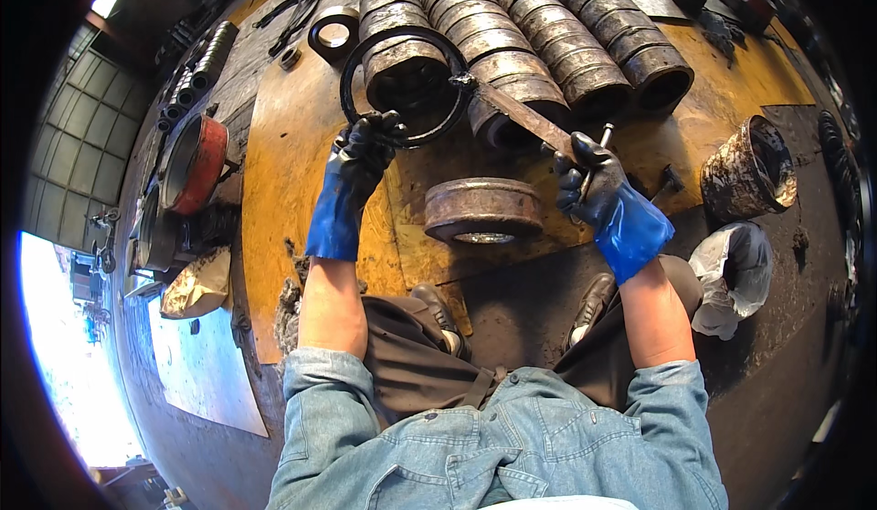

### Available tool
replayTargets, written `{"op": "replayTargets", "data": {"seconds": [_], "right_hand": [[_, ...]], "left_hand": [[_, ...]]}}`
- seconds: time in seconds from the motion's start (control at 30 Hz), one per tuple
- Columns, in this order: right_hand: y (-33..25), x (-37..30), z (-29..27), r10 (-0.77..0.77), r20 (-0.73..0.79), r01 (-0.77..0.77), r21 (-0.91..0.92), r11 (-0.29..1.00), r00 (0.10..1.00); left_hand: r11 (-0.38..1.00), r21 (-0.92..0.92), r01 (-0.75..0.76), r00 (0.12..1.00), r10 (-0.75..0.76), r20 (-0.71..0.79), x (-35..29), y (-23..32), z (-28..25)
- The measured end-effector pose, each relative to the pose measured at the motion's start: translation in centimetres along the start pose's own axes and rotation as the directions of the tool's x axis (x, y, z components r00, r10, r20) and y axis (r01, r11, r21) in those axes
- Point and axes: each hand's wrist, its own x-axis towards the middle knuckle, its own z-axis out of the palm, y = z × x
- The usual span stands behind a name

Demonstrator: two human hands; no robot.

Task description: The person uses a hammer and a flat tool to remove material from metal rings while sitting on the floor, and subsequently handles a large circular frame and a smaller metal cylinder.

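A thin black ring (pixel 347 79), glossy as if greased, is held up by my left hand (pixel 365 154), whose gloved fingers close on its lower edge. My right hand (pixel 592 177) grips a flat, rusty metal strip (pixel 525 119), like a scraper blade. A dark, greasy clump (pixel 464 81) sits at the strip's far end, against the ring's right side. From the right fist a short silvery rod (pixel 607 134) also sticks out; whether it belongs to the strip I cannot tell. Below and between my hands, a thick rusty metal ring (pixel 482 204) rests on the floor. Both gloves are blue with blackened fingers.
Rows of worn metal cylinders (pixel 498 40) lie end to end beyond my hands. A grimy bucket (pixel 740 177) and a clear plastic bag (pixel 731 268) stand at the right. At the left is a red round metal piece (pixel 203 165). Yellowish boards (pixel 292 163) cover the floor.
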Motion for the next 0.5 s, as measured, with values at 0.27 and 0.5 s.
{"op": "replayTargets", "data": {"seconds": [0.27,0.5], "right_hand": [[-1.0,0.2,-1.3,-0.056,0.037,0.058,-0.046,0.997,0.998],[-1.6,-0.8,-1.8,-0.137,0.021,0.138,-0.176,0.975,0.990]], "left_hand": [[0.989,0.092,0.114,0.992,-0.118,0.041,-0.4,0.1,-0.2],[0.958,0.134,0.255,0.961,-0.266,0.074,-1.4,1.1,0.5]]}}
